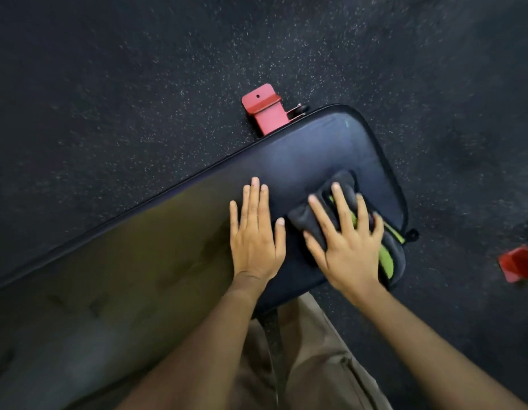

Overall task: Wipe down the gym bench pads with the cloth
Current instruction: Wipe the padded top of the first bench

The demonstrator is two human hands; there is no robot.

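Observation:
A long black padded gym bench pad runs diagonally from the lower left to its rounded end at the right. A dark grey cloth with bright green patches lies bunched near that rounded end. My right hand presses flat on top of the cloth, fingers spread. My left hand rests palm down on the bare pad just left of the cloth, fingers together and holding nothing.
A red metal bench foot with a small black wheel sticks out from under the pad's far edge. Another red metal part sits at the right edge. Black speckled rubber floor surrounds the bench. My tan trousers show below.

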